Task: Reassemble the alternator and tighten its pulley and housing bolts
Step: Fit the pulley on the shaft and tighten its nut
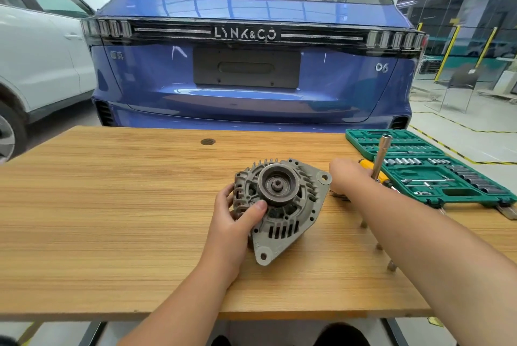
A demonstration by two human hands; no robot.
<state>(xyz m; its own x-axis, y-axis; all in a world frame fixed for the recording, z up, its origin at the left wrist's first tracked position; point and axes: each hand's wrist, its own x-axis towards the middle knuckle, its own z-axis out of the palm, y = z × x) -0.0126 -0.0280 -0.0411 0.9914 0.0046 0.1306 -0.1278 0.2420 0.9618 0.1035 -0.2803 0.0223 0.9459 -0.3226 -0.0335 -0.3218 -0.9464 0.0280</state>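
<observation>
Gripping alternator (282,206), left hand (237,222); right hand (347,178) state unclear; car (251,99) reads "LYNK&CO".

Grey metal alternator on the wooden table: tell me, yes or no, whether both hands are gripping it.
No. Only the left hand grips the grey metal alternator; the right hand is off to its right, near the green socket set case.

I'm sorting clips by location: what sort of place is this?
Most likely a car repair workshop: a blue car parked behind the wooden table, an open green socket set, and an alternator being worked on.
</observation>
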